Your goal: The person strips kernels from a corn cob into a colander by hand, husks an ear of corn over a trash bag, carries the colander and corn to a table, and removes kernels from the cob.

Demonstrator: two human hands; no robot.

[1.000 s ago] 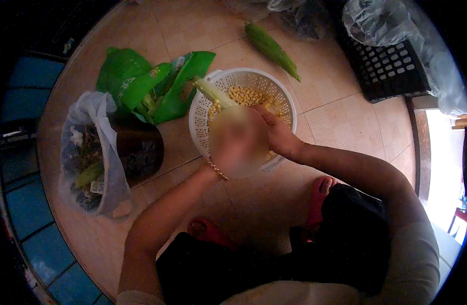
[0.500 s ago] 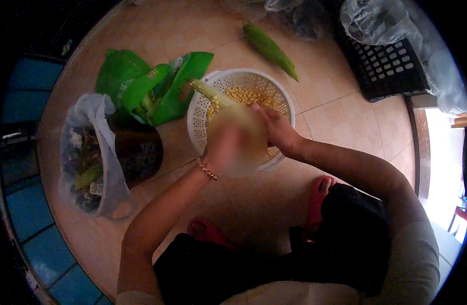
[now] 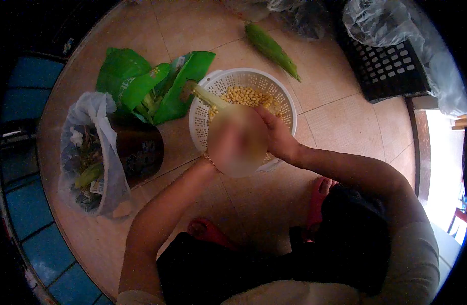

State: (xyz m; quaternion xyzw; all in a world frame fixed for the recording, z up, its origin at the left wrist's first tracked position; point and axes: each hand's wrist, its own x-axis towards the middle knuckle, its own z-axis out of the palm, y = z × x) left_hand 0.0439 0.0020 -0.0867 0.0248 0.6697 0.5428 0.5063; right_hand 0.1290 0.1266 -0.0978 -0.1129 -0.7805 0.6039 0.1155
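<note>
An ear of corn (image 3: 209, 96) slants over the white colander (image 3: 199, 122), its stalk end pointing to the upper left. A round blur covers most of my left hand (image 3: 224, 145), which is closed on the cob. My right hand (image 3: 279, 133) presses in from the other side with curled fingers; its fingertips are partly hidden by the blur. Loose yellow kernels (image 3: 246, 95) lie in the colander beneath both hands.
An unhusked corn ear (image 3: 271, 51) lies on the tiled floor. Left of the colander are a green bag (image 3: 122, 76) with husks, a dark bin (image 3: 144, 147) and a clear rubbish bag (image 3: 111, 178). A black crate (image 3: 386, 71) stands at upper right.
My left forearm has shifted slightly right and up, and the bracelet is now mostly hidden by the blur. The cob's stalk end sits slightly lower and to the right.
</note>
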